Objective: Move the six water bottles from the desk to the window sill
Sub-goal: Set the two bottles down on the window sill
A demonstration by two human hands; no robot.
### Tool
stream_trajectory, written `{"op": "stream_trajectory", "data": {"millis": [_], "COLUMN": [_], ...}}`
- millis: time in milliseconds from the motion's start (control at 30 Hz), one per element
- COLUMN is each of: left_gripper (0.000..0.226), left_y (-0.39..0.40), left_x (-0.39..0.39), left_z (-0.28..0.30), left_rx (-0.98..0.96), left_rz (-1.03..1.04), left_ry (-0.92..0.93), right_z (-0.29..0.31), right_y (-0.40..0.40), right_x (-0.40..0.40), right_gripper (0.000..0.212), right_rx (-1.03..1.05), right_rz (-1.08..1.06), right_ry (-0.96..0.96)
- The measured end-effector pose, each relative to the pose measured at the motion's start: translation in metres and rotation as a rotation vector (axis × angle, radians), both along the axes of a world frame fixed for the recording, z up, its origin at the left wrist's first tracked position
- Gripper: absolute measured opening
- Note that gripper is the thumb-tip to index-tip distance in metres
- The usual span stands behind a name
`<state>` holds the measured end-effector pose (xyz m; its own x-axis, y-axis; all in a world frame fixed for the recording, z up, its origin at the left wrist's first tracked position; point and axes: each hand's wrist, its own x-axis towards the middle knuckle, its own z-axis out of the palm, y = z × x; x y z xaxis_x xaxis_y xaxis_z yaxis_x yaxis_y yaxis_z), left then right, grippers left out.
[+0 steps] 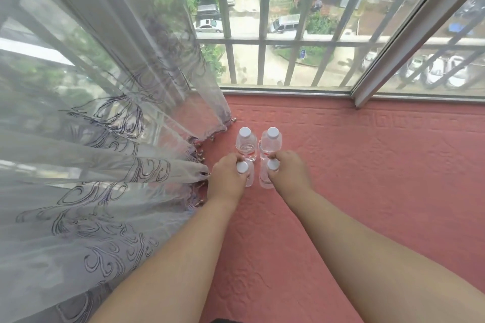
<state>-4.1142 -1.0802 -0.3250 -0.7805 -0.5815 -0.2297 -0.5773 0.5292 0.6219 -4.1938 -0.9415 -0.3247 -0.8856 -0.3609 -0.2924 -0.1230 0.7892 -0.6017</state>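
Water bottles number four on the pink-covered window sill (367, 165): two far bottles (246, 144) stand free near the glass, while the left hand (227, 178) and right hand (286, 174) each grip a near bottle (265, 178) beside the curtain (105, 152).

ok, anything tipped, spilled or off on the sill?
Nothing stands out. Two capped water bottles stand upright on the pink sill cover. The left hand and right hand each grip another upright bottle. No spill visible.
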Motion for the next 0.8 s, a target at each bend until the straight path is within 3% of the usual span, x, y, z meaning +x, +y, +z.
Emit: {"op": "stream_trajectory", "data": {"millis": [433, 700, 800], "left_gripper": [0.025, 0.047, 0.046], "left_y": [0.001, 0.004, 0.006], "left_x": [-0.006, -0.003, -0.001], "left_z": [-0.001, 0.009, 0.016], "left_rx": [-0.017, -0.011, -0.007], "left_rz": [-0.009, -0.032, -0.061], "left_ry": [-0.029, -0.086, -0.096], "right_z": [-0.003, 0.007, 0.013], "right_y": [0.001, 0.003, 0.006], "right_x": [0.012, 0.013, 0.013], "right_gripper": [0.034, 0.035, 0.04], "right_rx": [0.02, -0.008, 0.013], "right_rz": [0.0, -0.076, -0.057], "right_ry": [0.019, -0.041, -0.052]}}
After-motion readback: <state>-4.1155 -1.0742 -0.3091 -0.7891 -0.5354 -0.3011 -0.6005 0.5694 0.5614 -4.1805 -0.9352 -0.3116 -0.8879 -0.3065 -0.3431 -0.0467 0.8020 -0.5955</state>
